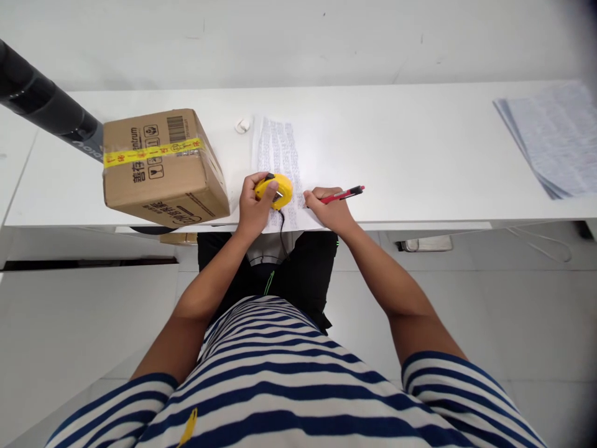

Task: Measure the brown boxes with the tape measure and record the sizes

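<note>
My left hand [254,205] is closed around a yellow tape measure [276,190], whose black cord hangs over the table's front edge. My right hand [330,208] grips a red pen [344,195] with its tip pointing right. Both hands rest on a printed sheet of paper [278,155] lying on the white table [396,143]. A cardboard box [161,165] with a yellow tape band sits to the left of my left hand, its corner overhanging the table's front edge.
A stack of printed papers [550,137] lies at the table's right end. A small white object [242,126] sits beside the sheet's top. A dark tube [41,102] slants in from the upper left. Under the table are a white power strip [426,244] and cables.
</note>
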